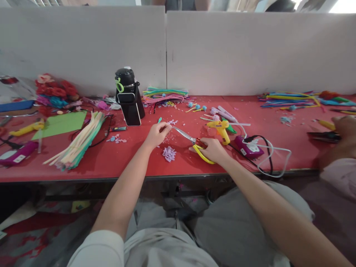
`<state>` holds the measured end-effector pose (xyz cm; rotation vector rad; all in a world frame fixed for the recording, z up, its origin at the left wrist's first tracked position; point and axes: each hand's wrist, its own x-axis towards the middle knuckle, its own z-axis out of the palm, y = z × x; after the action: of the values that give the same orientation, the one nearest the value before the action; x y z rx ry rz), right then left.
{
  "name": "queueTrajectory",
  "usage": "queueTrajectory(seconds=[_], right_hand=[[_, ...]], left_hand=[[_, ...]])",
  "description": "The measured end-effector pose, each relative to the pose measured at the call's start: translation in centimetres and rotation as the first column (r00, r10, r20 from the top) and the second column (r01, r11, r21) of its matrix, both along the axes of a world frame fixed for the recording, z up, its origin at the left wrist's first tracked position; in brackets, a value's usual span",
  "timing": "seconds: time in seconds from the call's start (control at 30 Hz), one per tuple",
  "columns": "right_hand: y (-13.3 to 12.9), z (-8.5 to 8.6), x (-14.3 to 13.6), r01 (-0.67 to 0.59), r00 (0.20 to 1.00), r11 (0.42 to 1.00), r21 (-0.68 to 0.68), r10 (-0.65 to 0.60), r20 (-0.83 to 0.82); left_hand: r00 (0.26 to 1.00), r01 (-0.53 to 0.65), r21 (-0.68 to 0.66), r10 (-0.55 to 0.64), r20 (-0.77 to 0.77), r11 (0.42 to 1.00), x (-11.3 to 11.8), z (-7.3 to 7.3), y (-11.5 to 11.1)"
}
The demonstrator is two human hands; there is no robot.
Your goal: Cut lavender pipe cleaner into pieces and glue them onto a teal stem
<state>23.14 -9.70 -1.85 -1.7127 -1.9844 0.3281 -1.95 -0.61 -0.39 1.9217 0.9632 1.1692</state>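
Observation:
My left hand is closed in a pinch above the red table, with a thin teal piece sticking out past its fingers; most of that piece is hidden. My right hand is wrapped round the yellow and red handles of a pair of scissors. The blade tips point left and reach close to my left fingertips. Just below them lies a small heap of cut lilac pieces. More lilac bits are scattered behind my left hand.
A black bottle with a phone against it stands behind left. Bundled pale stems lie left. A yellow glue gun and a purple power strip with cables lie right. At the far right is another person's hand.

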Motion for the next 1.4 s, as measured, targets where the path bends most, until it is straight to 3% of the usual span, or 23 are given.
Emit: queueTrajectory(seconds=[1.4], right_hand=[[-0.10,0.39,-0.25,0.007,0.999,1.000,-0.025,-0.008,-0.037]], left_hand=[[0.999,-0.026,0.055,0.027,-0.022,0.998,-0.07,0.05,0.19]])
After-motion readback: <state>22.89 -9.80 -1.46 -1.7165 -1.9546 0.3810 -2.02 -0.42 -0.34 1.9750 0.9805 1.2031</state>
